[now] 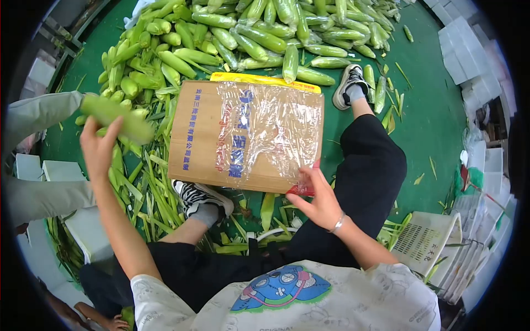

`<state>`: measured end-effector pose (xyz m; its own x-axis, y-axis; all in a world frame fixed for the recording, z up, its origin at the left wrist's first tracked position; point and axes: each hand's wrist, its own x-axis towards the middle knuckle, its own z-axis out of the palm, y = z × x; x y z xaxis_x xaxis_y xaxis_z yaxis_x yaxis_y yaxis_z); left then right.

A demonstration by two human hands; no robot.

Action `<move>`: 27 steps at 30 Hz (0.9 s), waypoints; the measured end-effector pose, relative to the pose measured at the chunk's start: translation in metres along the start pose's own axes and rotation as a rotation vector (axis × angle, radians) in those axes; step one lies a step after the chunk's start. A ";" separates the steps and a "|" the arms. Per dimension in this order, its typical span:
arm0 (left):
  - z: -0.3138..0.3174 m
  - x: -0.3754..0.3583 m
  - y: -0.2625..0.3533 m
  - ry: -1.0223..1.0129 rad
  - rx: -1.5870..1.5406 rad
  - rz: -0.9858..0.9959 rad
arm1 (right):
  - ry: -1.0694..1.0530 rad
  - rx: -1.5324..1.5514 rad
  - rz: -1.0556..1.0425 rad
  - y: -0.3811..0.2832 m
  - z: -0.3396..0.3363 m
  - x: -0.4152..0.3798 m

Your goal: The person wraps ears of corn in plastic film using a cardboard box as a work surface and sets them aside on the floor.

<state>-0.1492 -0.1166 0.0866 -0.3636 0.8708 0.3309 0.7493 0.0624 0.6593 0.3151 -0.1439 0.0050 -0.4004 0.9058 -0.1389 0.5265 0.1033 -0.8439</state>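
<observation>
L hand, blurred, gripped corn cob; R hand, part-open w/ thumb apart, touched near R corner of cardbd box

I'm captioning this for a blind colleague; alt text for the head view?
A person's left hand holds a long, pale-green ear of corn, while the right hand touches the near right corner of a brown cardboard box partly covered in clear plastic film. Beyond it, green corn ears lie heaped on a green floor.
</observation>
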 end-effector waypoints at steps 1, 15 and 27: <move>0.021 0.000 0.039 -0.120 -0.180 -0.074 | 0.082 -0.135 -0.192 -0.024 -0.003 0.011; 0.204 -0.239 0.024 -0.306 0.174 -0.664 | 0.017 -0.420 -0.473 0.012 0.033 0.127; 0.222 -0.109 0.067 -0.552 -0.430 -0.001 | -0.380 -0.346 -0.378 0.019 0.044 0.125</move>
<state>0.0639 -0.0992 -0.0554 0.0558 0.9983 0.0141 0.4227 -0.0364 0.9056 0.2418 -0.0465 -0.0512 -0.8104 0.5787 -0.0917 0.4832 0.5716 -0.6631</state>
